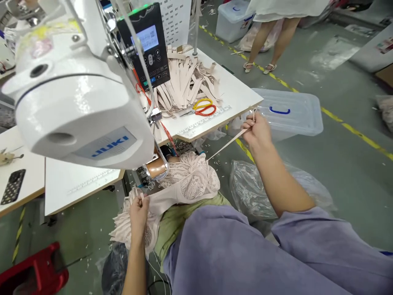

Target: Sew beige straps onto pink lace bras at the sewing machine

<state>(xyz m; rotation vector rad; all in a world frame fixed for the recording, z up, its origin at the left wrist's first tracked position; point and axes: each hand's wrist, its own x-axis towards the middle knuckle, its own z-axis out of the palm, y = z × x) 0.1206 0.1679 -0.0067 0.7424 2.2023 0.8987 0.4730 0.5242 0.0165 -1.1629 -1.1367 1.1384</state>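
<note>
Just under nine o'clock, a dotted phone (12, 186) is seen on the leftmost tabletop (32, 186), and the foreground between nine and ten is filled by a white sewing-machine head (76, 106). Between seven and eight o'clock, the left hand (139, 209) is closed, with the beige band of a lace garment (196, 180) apparently pinched in its fingers; a heap of pale pieces (121, 225) is gathered just beside it. The garment itself is spread near the centre, toward six o'clock, over a green cloth (167, 227) on the lap. At about twelve o'clock, a bundle of beige straps (181, 84) and a pair of scissors (195, 111) are laid on the right-hand tabletop (236, 88). Between two and three o'clock, the right hand (256, 129) is closed, with a narrow strip (227, 145) gripped in its fingers and held taut from the garment; a lidded bin (297, 116) is seen beyond. The step in hand is judged to be the stretching of this strip while the band is steadied. For the next move, an even pull and a firm left-hand pinch would seem to be called for, with the strip left untwisted
</note>
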